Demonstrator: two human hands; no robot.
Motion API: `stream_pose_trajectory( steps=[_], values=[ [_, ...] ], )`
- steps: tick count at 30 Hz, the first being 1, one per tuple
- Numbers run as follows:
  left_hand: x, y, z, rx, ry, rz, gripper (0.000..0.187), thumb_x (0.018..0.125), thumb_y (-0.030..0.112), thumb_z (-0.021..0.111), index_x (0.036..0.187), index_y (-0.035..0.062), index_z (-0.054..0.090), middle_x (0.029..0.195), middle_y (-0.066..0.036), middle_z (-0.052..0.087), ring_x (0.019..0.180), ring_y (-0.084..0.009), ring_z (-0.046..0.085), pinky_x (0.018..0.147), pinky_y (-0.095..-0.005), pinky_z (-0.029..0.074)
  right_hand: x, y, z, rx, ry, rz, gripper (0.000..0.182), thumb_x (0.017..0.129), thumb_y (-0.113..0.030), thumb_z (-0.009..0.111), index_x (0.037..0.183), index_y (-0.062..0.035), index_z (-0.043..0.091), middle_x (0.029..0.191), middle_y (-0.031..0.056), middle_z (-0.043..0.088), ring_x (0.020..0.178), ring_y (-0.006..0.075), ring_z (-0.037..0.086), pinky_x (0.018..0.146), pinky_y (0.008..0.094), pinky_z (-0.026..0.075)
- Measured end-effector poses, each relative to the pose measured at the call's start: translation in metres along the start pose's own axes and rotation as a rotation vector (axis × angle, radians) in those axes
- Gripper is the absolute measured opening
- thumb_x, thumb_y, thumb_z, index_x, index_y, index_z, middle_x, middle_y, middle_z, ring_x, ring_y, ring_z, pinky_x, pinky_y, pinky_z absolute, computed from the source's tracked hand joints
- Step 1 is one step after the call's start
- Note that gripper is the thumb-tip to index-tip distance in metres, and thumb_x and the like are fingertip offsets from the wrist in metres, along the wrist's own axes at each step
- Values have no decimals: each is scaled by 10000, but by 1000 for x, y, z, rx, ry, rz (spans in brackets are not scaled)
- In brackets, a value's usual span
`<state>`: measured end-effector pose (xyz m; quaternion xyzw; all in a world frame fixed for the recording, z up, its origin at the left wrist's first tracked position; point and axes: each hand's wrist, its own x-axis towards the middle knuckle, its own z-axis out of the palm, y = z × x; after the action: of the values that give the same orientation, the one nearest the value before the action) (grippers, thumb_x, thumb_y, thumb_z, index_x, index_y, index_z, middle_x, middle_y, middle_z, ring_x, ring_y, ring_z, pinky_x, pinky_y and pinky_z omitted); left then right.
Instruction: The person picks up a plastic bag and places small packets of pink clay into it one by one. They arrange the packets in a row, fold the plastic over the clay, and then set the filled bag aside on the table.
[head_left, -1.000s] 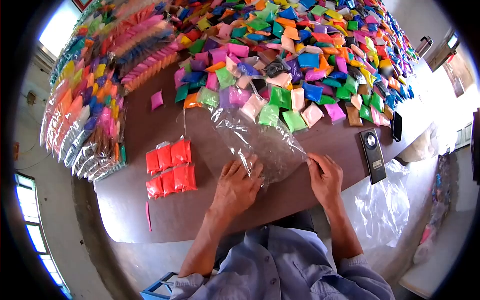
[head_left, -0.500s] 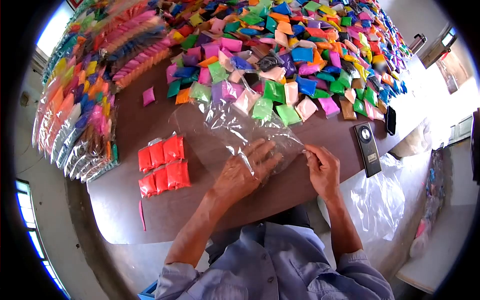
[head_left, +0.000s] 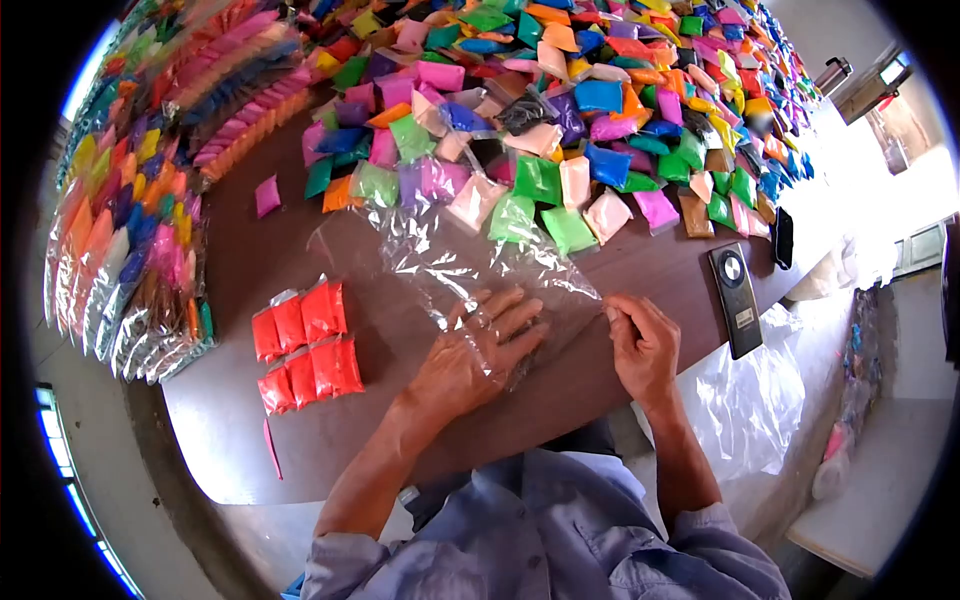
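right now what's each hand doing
Left hand: open, fingers spread flat on the clear plastic bag.
Right hand: closed, pinching the bag's edge.

Brown table under coloured packets, red packets, clear bag, black device.

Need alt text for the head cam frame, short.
A person's left hand presses flat on a clear crinkled plastic bag on a brown table, while the right hand pinches the bag's near corner. Red-orange sachets lie to the left, a heap of many-coloured sachets behind, a dark phone to the right.
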<state>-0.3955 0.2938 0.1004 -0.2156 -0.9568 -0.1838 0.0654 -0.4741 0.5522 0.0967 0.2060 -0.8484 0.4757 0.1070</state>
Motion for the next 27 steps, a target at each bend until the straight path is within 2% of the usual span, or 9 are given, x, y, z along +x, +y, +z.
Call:
stream_pose_trajectory(
  steps=[6, 8, 15, 18, 20, 21, 23, 24, 27],
  values=[
    [7, -1, -10, 6, -7, 0, 487, 905, 80, 727, 1387, 145, 741, 1623, -115, 588, 1447, -328, 605, 1222, -504, 483, -1, -1, 1, -7, -13, 34, 187, 957, 93, 724, 1109, 3, 787, 934, 156, 770, 762, 262, 752, 678, 335, 569],
    [18, 1, -16, 3, -23, -54, 536, 916, 91, 726, 1450, 134, 694, 1624, -133, 582, 1409, -352, 631, 1166, -508, 534, 0, 0, 2, 19, 4, -17, 175, 961, 82, 730, 1106, 5, 790, 915, 161, 764, 742, 269, 743, 666, 335, 567],
    [51, -5, -3, 88, -42, 55, 592, 954, 136, 709, 1539, 159, 616, 1598, -97, 617, 1323, -332, 663, 1147, -509, 548, 1, -2, 0, 11, -9, -16, 184, 954, 72, 746, 1120, 10, 796, 901, 159, 760, 724, 283, 739, 660, 333, 566],
    [53, -11, 6, 166, -28, 20, 520, 978, 173, 709, 1495, 178, 665, 1542, -65, 665, 1275, -299, 672, 1109, -492, 568, 0, -3, -2, 15, -14, 12, 196, 948, 76, 749, 1126, 8, 797, 904, 163, 762, 724, 280, 742, 658, 334, 567],
    [50, -22, 3, 209, -20, 74, 487, 948, 206, 734, 1427, 124, 701, 1451, -64, 676, 1245, -306, 652, 1019, -444, 604, -1, -2, -4, -14, -45, 27, 196, 947, 79, 754, 1124, 5, 798, 915, 165, 769, 731, 280, 748, 660, 337, 570],
    [47, -24, 1, 213, -24, 72, 487, 948, 206, 734, 1427, 124, 701, 1451, -64, 676, 1245, -306, 652, 1019, -444, 604, -1, -1, -2, -8, -45, 28, 196, 947, 79, 754, 1124, 5, 798, 915, 165, 769, 731, 280, 748, 660, 337, 570],
    [43, -26, -4, 232, 162, -33, 403, 980, 250, 752, 1363, 127, 741, 1416, -61, 682, 1218, -299, 664, 1005, -446, 605, -1, -1, 2, 28, 12, 6, 185, 949, 80, 758, 1112, 1, 796, 920, 162, 772, 735, 278, 751, 660, 337, 571],
    [43, -15, -16, 128, 186, -164, 325, 1005, 244, 757, 1304, 117, 777, 1376, -75, 718, 1221, -314, 680, 1025, -465, 597, 0, -1, 2, 34, 9, 2, 185, 949, 80, 758, 1112, 1, 796, 920, 162, 772, 735, 278, 751, 660, 337, 571],
    [17, -20, -13, 29, 294, -164, 297, 943, 204, 828, 1214, 82, 822, 1286, -87, 784, 1239, -346, 712, 1058, -469, 581, 1, -1, 2, 28, 28, -15, 172, 951, 82, 760, 1099, -1, 792, 930, 160, 775, 749, 280, 757, 668, 336, 575]
  ],
)
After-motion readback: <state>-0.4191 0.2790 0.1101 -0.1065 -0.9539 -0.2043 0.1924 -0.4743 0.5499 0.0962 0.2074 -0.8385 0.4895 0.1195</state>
